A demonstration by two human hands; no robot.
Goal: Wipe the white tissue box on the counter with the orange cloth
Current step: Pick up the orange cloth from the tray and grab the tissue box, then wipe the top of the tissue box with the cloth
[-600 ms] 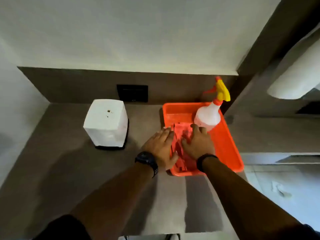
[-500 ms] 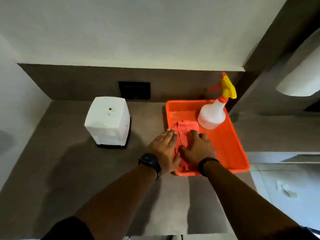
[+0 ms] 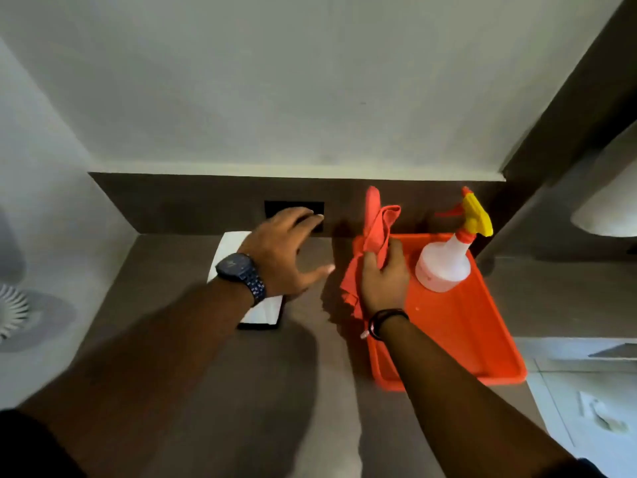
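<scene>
- Cloth [image 3: 374, 236], orange and bunched, is pinched in the right hand [image 3: 384, 282]; that grip is closed on the fabric near its middle, one end standing up above the fingers and the rest hanging below the palm.
- Left of that grip, the left hand [image 3: 286, 251] hovers with fingers spread and nothing in it, directly over the white tissue box [image 3: 229, 257]; whether the palm touches the box cannot be told.
- The tissue box stands on the grey desk [image 3: 213, 374], mostly hidden under the left wrist and its watch [image 3: 241, 272], with only its far-left corner and near edge showing.
- Right of the cloth grip, an orange tray [image 3: 482, 343] holds a spray bottle [image 3: 446, 262] with a yellow trigger; the tray sits just under the right wrist.
- The step in hand looks like carrying the cloth over to the box while the free hand steadies it.
- To do it well: settle the left hand on one side of the box to stop it sliding, and leave the top free.
- Gather the loose ends into the palm to make a flat pad, since a trailing corner could drag on the desk.
- Wipe the top first, then the sides, shifting the steadying hand as each face is reached.
</scene>
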